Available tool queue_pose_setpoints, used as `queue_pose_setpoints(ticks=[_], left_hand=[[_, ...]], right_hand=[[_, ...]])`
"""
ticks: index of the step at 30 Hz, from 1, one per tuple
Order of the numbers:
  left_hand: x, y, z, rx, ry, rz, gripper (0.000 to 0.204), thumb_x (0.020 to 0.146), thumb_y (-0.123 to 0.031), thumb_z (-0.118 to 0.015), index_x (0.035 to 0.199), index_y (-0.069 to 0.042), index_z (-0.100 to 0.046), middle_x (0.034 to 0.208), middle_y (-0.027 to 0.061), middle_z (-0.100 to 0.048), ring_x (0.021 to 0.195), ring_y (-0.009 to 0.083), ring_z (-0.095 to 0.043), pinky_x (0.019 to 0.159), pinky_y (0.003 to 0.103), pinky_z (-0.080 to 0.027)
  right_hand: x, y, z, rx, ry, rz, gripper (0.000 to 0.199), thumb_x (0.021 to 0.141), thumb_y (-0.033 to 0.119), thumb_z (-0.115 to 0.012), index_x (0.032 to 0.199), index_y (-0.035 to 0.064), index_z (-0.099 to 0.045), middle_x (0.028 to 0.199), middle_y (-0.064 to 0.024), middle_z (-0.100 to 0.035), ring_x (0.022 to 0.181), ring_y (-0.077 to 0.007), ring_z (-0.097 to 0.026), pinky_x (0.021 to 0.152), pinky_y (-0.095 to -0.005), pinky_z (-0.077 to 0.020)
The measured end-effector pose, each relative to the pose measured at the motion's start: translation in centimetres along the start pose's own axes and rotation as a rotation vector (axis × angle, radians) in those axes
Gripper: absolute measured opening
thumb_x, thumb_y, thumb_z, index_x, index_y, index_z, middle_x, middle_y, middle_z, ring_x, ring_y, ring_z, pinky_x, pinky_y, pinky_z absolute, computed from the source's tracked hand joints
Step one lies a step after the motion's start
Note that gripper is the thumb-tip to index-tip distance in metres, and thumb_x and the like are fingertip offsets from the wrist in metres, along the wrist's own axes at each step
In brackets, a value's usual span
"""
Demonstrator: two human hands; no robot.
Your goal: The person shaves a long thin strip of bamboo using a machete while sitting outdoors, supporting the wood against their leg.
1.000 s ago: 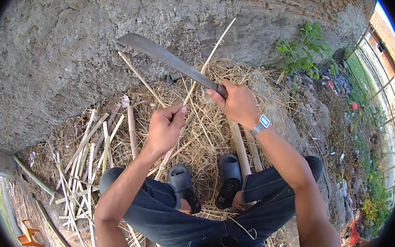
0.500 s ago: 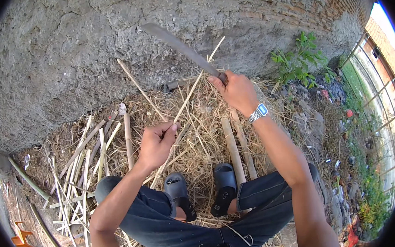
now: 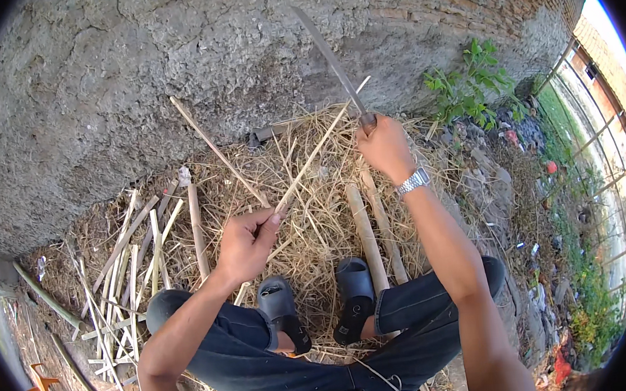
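My left hand (image 3: 247, 246) is closed around a thin pale bamboo strip (image 3: 317, 151), which slants up and to the right from my fingers. In my right hand (image 3: 386, 149) is the handle of a machete (image 3: 333, 61). Its long, narrow, slightly curved blade points up and a little left in front of the wall. The strip's far end passes close by the base of the blade; whether they touch I cannot tell. Another bamboo stick (image 3: 213, 146) slants from the wall down toward my left hand, its lower end near my fingers.
A rough grey wall (image 3: 134, 77) rises ahead. Dry shavings (image 3: 316, 232) cover the ground around my sandals (image 3: 354, 277). Split strips (image 3: 123, 262) lie piled at left, and bamboo poles (image 3: 365, 228) lie right of centre. A leafy plant (image 3: 473, 83) grows by the wall.
The machete has swung rightward and now points more steeply upward. My right hand has shifted slightly right and down. My left hand, still on the strip, has moved slightly lower.
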State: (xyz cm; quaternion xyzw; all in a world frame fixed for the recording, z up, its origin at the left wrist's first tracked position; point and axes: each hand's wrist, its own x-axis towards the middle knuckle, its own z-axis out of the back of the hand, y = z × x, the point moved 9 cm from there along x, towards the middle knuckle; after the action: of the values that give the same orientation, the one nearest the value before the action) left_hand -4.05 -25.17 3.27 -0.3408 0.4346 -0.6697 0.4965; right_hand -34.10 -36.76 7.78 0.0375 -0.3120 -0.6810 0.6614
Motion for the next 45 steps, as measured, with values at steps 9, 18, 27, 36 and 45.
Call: queue_pose_setpoints(ticks=[9, 18, 27, 36, 45], left_hand=[[0.2, 1.9, -2.2, -0.485, 0.207, 0.27, 0.027, 0.113, -0.021, -0.058, 0.123, 0.002, -0.067, 0.064, -0.0069, -0.042, 0.05, 0.0018, -0.031, 0.045, 0.024, -0.023], [-1.9, -0.4, -4.7, -0.725, 0.32, 0.245, 0.025, 0.114, -0.02, -0.052, 0.122, 0.0, -0.064, 0.062, -0.0057, -0.034, 0.046, 0.0039, -0.027, 0.043, 0.025, -0.02], [-7.0, -4.7, -6.6, -0.388, -0.013, -0.013, 0.034, 0.116, -0.027, -0.051, 0.117, 0.001, -0.07, 0.065, -0.0028, -0.054, 0.055, 0.0034, -0.04, 0.051, 0.023, -0.031], [-20.2, -11.5, -10.1, -0.437, -0.009, -0.156, 0.031, 0.114, -0.02, -0.055, 0.109, 0.005, -0.072, 0.067, -0.0034, -0.053, 0.059, 0.0044, -0.044, 0.055, 0.024, -0.035], [-28.2, -5.6, -8.5, -0.622, 0.019, 0.092, 0.034, 0.116, -0.024, -0.05, 0.106, 0.003, -0.068, 0.064, -0.0042, -0.048, 0.054, 0.0042, -0.039, 0.048, 0.024, -0.03]], right_hand=[[-8.0, 5.7, -2.1, -0.073, 0.097, 0.373, 0.02, 0.087, 0.022, -0.073, 0.096, 0.0051, -0.067, 0.072, -0.0178, -0.071, 0.07, -0.0378, -0.073, 0.067, -0.0487, -0.0579], [-1.5, -17.8, 2.3, 0.602, -0.174, -0.597, 0.036, 0.093, 0.029, -0.074, 0.108, -0.0041, -0.068, 0.075, -0.0154, -0.072, 0.056, -0.0267, -0.069, 0.054, -0.0429, -0.0538], [-20.7, -8.4, 20.9, 0.575, -0.242, -0.219, 0.041, 0.104, 0.035, -0.07, 0.082, 0.0049, -0.053, 0.055, -0.0031, -0.046, 0.048, -0.0157, -0.054, 0.048, -0.0365, -0.0424], [-29.4, 5.8, 27.7, -0.14, -0.249, 0.322, 0.044, 0.094, 0.045, -0.081, 0.109, 0.0071, -0.063, 0.063, -0.0097, -0.061, 0.057, -0.0335, -0.064, 0.053, -0.0406, -0.0457], [-27.4, 0.4, 27.8, 0.478, -0.371, 0.046, 0.036, 0.105, 0.035, -0.069, 0.092, 0.0026, -0.062, 0.057, -0.0069, -0.047, 0.049, -0.0151, -0.044, 0.051, -0.0349, -0.0338]])
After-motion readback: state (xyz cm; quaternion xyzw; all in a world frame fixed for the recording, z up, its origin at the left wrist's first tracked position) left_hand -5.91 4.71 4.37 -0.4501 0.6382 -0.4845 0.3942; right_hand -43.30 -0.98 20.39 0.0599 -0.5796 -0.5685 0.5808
